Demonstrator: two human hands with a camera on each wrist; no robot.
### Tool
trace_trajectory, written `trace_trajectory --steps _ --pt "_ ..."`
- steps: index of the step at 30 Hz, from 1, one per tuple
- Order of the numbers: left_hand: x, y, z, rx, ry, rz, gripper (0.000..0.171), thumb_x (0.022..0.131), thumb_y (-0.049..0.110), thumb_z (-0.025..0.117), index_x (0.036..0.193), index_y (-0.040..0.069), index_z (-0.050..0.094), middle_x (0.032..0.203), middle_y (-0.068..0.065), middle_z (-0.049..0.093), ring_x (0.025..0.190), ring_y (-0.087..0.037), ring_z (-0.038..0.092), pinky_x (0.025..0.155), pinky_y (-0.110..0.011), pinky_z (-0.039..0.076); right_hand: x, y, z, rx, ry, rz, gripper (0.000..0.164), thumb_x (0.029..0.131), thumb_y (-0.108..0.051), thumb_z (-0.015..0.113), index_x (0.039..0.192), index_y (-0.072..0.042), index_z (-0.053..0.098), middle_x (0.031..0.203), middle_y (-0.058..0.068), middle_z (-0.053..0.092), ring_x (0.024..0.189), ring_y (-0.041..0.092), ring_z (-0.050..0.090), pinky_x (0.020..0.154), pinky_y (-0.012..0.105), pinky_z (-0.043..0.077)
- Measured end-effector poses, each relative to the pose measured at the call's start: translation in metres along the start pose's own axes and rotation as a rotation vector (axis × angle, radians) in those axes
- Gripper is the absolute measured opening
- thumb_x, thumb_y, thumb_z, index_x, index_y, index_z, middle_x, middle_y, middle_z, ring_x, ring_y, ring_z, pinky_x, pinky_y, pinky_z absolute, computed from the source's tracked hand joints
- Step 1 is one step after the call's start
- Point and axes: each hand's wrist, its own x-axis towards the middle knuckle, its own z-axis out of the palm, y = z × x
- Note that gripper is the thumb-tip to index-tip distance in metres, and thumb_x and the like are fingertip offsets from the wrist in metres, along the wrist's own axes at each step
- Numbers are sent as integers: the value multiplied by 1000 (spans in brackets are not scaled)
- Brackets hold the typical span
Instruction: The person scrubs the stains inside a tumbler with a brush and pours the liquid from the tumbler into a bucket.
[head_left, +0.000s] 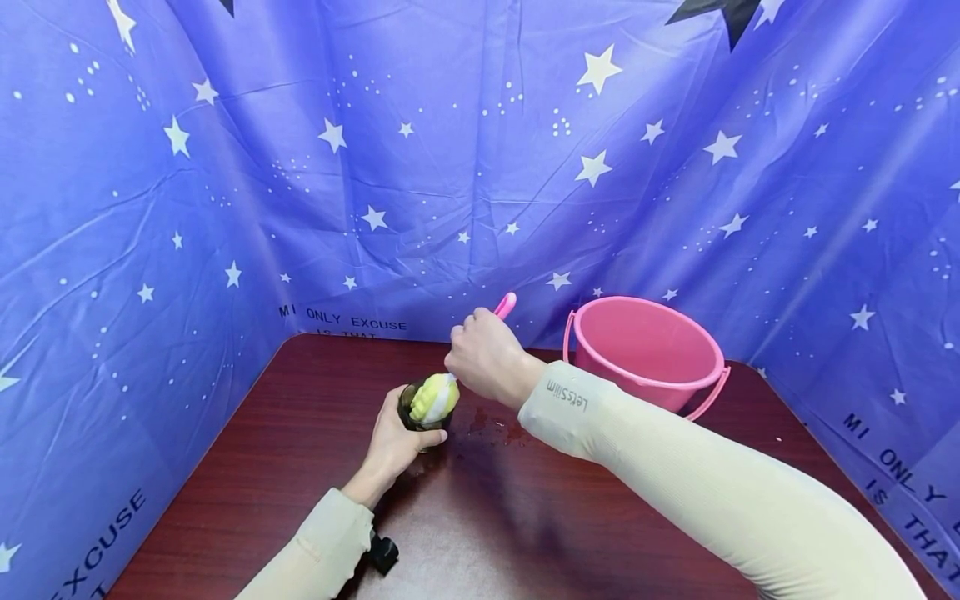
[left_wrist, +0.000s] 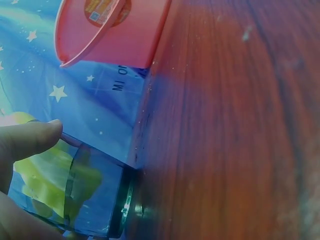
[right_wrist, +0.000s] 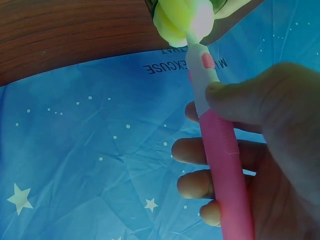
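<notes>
My left hand grips a dark, see-through glass cup, thumb on the near side. A cup brush with a yellow and white sponge head sits partly in the cup's mouth, and the sponge shows through the glass in the left wrist view. Above and to the right, my right hand holds the brush by its pink handle. In the right wrist view the thumb presses on the handle's white upper part, and the fingers curl behind it.
A pink bucket with its handle hanging down stands at the back right of the dark red wooden table. Wet drops lie right of the cup. A small black object is by the left wrist. Blue starry cloth surrounds the table.
</notes>
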Motion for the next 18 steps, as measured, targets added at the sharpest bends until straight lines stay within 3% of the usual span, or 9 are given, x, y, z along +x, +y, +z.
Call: trace_trajectory --steps 7,18 --pt "-1 0 1 2 -11 -8 85 56 1 87 130 9 46 124 -8 55 111 -24 51 96 -40 39 0 -2 -2 29 3 -25 9 83 -26 64 78 -26 71 75 -5 67 66 16 60 62 34 44" --pt "-1 1 1 17 -13 14 85 56 2 87 129 10 46 122 -8 56 111 -24 51 97 -40 37 3 -7 -3 16 9 -42 6 79 -28 66 74 -26 68 69 -6 65 58 15 56 54 34 45"
